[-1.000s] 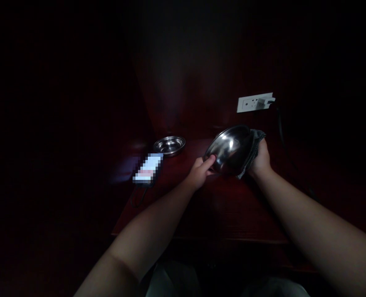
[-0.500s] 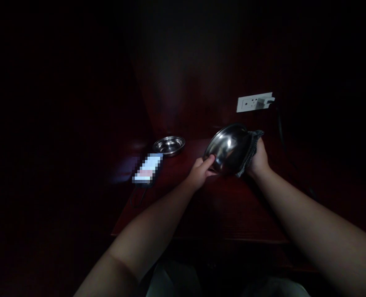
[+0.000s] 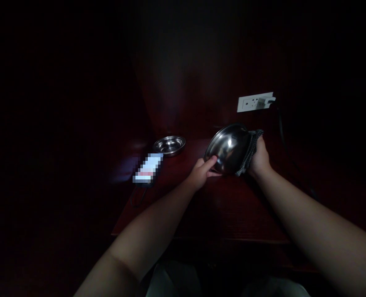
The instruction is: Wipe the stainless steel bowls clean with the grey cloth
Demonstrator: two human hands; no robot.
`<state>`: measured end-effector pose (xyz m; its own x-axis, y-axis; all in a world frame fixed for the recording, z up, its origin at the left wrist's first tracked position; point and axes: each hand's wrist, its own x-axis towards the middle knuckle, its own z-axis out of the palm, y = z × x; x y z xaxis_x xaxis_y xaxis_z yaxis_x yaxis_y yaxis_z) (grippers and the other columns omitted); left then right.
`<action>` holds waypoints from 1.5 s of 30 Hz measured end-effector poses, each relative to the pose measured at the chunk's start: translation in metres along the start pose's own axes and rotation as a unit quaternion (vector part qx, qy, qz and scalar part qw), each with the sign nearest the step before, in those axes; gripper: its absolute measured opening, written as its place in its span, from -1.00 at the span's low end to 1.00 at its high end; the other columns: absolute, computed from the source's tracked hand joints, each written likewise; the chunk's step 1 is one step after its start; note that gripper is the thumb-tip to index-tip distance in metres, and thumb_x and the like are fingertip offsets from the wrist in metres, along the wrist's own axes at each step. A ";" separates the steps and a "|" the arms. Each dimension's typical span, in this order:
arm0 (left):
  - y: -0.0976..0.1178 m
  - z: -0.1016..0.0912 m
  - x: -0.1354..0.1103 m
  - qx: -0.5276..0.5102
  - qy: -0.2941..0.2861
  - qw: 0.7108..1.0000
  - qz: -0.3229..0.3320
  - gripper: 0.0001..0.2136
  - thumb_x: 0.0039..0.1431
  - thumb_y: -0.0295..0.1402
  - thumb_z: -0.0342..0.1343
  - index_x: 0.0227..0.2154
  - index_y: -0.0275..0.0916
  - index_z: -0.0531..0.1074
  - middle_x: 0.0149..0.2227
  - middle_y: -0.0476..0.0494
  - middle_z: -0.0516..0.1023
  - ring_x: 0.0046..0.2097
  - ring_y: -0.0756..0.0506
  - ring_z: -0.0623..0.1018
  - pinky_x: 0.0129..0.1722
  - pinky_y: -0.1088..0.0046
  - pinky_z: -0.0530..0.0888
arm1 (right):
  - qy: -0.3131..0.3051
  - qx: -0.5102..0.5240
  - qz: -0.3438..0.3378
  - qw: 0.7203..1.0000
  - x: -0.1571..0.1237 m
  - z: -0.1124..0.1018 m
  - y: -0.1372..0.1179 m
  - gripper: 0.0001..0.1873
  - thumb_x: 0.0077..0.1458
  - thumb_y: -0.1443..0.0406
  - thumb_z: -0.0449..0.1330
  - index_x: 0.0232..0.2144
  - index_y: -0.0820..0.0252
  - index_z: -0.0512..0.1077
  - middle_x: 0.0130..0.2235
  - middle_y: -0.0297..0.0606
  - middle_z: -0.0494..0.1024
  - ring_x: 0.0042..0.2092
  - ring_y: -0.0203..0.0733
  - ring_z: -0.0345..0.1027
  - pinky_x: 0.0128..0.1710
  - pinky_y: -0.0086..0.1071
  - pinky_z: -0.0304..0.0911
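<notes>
A shiny steel bowl point(image 3: 227, 148) is held tilted above the desk, its rounded outside towards me. My left hand point(image 3: 203, 171) grips its lower left rim, thumb on the outer wall and fingers underneath. On the right side, my right hand point(image 3: 260, 159) presses a dark grey cloth point(image 3: 247, 154) against the bowl's outside. Most of that hand's fingers are hidden behind the cloth and bowl. The inside of the bowl is turned away from view.
A dark red wooden desk point(image 3: 220, 210) lies below my hands. At its back left stand a shallow steel dish point(image 3: 170, 146) and a lit phone point(image 3: 148, 169) with a cable. A wall socket point(image 3: 255, 102) holds a plug with a black cord. The surroundings are very dark.
Almost nothing differs. The bowl and both hands have shifted very slightly, with the grip and the cloth's place about the same.
</notes>
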<state>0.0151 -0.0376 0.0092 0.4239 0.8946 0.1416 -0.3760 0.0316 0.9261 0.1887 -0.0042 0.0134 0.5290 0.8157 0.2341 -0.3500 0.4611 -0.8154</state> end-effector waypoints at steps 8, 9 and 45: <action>0.001 0.001 -0.001 -0.001 -0.003 1.000 0.000 -0.60 -0.07 -0.09 0.18 -0.33 -0.37 0.43 -0.37 -0.22 0.53 -0.27 -0.15 0.52 -0.20 0.15 0.46 | 0.023 0.012 0.018 1.000 0.004 0.001 0.003 -0.52 -0.06 -0.11 0.08 -0.31 0.12 0.45 -0.26 -0.37 0.52 -0.12 -0.22 0.38 0.00 -0.23 0.25; 0.001 0.001 -0.001 0.000 -0.002 1.000 0.000 -0.60 -0.08 -0.09 0.18 -0.34 -0.37 0.43 -0.37 -0.22 0.52 -0.28 -0.15 0.52 -0.21 0.14 0.46 | 0.022 0.012 0.018 1.000 0.004 0.001 0.003 -0.52 -0.06 -0.11 0.07 -0.31 0.12 0.45 -0.26 -0.37 0.52 -0.13 -0.22 0.39 0.00 -0.24 0.25; 0.002 0.002 -0.002 0.009 -0.010 1.000 -0.012 -0.61 -0.11 -0.08 0.20 -0.37 -0.36 0.43 -0.42 -0.18 0.51 -0.32 -0.12 0.51 -0.20 0.15 0.44 | 0.062 -0.022 0.020 0.998 -0.006 0.005 -0.007 -0.51 -0.07 -0.11 0.09 -0.32 0.15 0.48 -0.23 -0.35 0.54 -0.10 -0.20 0.39 0.08 -0.22 0.18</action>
<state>0.0151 -0.0405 0.0117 0.4490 0.8847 0.1252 -0.3498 0.0451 0.9357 0.1841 -0.0108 0.0206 0.6070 0.7831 0.1355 -0.3411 0.4107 -0.8456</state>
